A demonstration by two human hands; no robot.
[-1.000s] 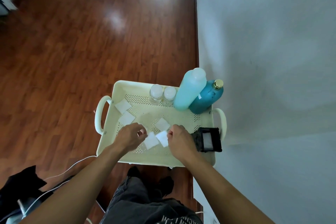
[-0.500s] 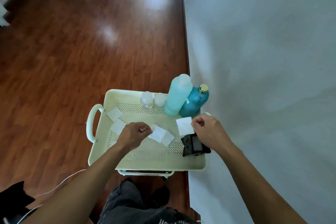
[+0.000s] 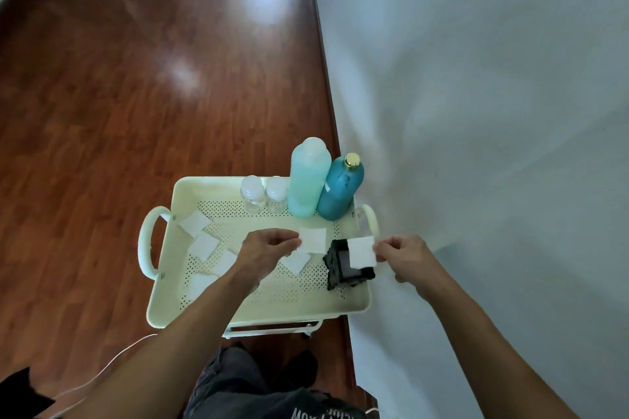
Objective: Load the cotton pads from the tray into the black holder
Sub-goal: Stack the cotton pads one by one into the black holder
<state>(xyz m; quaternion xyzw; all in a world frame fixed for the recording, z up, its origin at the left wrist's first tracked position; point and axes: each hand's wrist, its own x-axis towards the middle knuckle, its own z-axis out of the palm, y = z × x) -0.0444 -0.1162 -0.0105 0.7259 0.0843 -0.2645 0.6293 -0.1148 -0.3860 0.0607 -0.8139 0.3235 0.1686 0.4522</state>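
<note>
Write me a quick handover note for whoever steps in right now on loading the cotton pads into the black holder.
Left hand: pinches one pad, lifted over the middle of the tray.
Right hand: pinches another pad right over the black holder, not yet pushed in.
The holder sits in the tray's right part, near the right handle.
Done: cannot tell how many pads are inside the holder.
Left: seat the two held pads, then the loose pads on the tray: one under the left hand and four along the left side.
</note>
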